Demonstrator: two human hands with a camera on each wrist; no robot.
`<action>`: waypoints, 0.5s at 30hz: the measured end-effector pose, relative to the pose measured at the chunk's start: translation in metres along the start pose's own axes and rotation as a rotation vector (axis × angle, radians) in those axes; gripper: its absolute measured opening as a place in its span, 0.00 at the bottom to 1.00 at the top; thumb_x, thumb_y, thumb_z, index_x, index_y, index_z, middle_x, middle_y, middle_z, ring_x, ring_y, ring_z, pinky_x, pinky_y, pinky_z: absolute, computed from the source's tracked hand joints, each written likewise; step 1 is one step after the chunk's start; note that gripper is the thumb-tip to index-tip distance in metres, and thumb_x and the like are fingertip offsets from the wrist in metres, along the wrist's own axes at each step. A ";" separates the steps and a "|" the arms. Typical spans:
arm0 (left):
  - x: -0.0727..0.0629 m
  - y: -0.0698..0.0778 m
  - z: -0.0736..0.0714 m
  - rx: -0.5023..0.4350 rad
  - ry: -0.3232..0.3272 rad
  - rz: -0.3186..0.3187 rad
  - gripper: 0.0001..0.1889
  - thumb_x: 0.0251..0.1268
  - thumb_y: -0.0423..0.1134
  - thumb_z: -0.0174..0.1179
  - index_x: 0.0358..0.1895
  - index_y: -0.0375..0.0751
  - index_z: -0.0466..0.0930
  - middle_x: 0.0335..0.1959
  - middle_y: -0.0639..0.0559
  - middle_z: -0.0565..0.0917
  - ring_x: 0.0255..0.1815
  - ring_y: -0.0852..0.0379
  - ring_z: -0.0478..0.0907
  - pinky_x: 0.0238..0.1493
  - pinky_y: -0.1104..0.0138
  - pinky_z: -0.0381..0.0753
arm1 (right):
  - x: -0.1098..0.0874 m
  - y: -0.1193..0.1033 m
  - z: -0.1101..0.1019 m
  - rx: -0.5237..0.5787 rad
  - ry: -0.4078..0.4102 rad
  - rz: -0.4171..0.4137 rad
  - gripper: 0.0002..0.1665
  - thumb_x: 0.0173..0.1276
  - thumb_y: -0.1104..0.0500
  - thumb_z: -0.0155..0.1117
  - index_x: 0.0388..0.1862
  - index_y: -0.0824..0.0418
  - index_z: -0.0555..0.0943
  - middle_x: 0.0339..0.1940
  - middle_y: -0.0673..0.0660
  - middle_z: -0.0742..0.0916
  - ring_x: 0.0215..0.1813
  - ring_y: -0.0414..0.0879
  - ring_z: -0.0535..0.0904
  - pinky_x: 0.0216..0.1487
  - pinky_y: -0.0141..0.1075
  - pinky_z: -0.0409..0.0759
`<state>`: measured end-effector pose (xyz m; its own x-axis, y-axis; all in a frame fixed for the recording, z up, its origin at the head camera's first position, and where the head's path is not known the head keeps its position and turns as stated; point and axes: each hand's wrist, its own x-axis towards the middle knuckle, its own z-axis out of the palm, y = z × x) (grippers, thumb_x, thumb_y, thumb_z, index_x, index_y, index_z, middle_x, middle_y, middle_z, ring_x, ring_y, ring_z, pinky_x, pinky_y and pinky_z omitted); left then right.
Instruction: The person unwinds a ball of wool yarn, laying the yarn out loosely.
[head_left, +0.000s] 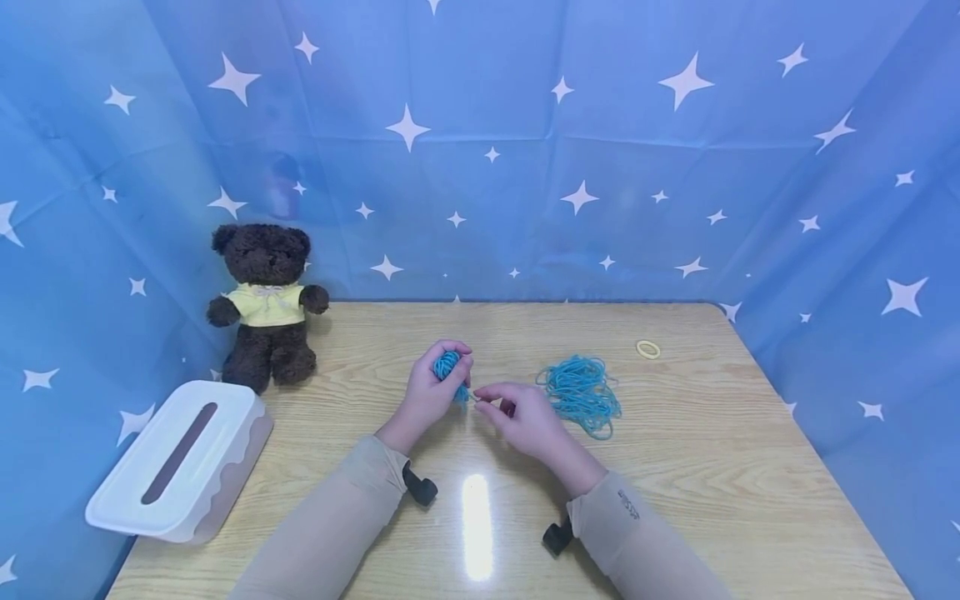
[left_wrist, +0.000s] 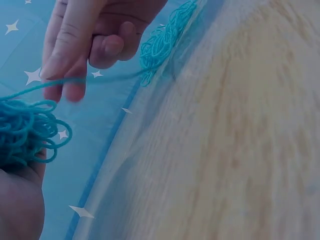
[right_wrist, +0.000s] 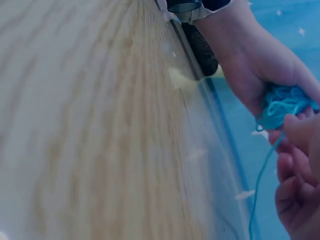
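My left hand (head_left: 433,385) grips a bundle of blue yarn (head_left: 446,364), its loops sticking out past the fingers in the left wrist view. Close beside it, my right hand (head_left: 525,417) pinches a single strand (left_wrist: 75,80) between thumb and fingertips. That strand runs from the held bundle past the right fingers toward a loose heap of the same yarn (head_left: 581,393), which lies on the table to the right of the hands. In the right wrist view the strand hangs down below the right thumb.
A dark brown teddy bear (head_left: 268,312) in a yellow top sits at the table's back left. In front of it stands a white box (head_left: 217,467) with a slotted lid. A pale yellow ring (head_left: 648,349) lies at the back right of the wooden table (head_left: 720,500). Blue star-printed cloth hangs behind.
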<state>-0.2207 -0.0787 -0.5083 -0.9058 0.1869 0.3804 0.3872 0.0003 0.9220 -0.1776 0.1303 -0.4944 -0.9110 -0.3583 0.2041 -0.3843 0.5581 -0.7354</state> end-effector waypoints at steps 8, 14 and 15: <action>0.000 0.001 -0.001 0.014 0.016 -0.018 0.09 0.84 0.37 0.62 0.57 0.37 0.82 0.34 0.46 0.86 0.35 0.59 0.85 0.39 0.69 0.87 | -0.002 0.008 -0.002 -0.030 0.056 0.000 0.09 0.80 0.56 0.72 0.53 0.53 0.94 0.34 0.47 0.90 0.26 0.36 0.76 0.26 0.32 0.78; 0.001 -0.001 -0.002 0.025 0.056 -0.028 0.12 0.83 0.37 0.64 0.58 0.34 0.82 0.41 0.42 0.85 0.37 0.59 0.83 0.41 0.69 0.85 | -0.003 0.016 -0.010 -0.017 0.092 -0.014 0.07 0.81 0.58 0.71 0.51 0.54 0.92 0.30 0.46 0.88 0.27 0.37 0.77 0.27 0.32 0.79; 0.001 -0.002 -0.003 0.029 0.065 -0.028 0.12 0.82 0.37 0.65 0.58 0.32 0.82 0.44 0.40 0.86 0.40 0.60 0.83 0.44 0.70 0.85 | -0.004 0.017 -0.012 -0.014 0.097 -0.013 0.07 0.81 0.58 0.71 0.51 0.54 0.92 0.31 0.46 0.88 0.27 0.37 0.77 0.28 0.32 0.79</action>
<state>-0.2228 -0.0811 -0.5099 -0.9251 0.1220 0.3596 0.3659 0.0332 0.9300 -0.1827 0.1500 -0.5001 -0.9160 -0.2920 0.2752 -0.3973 0.5649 -0.7232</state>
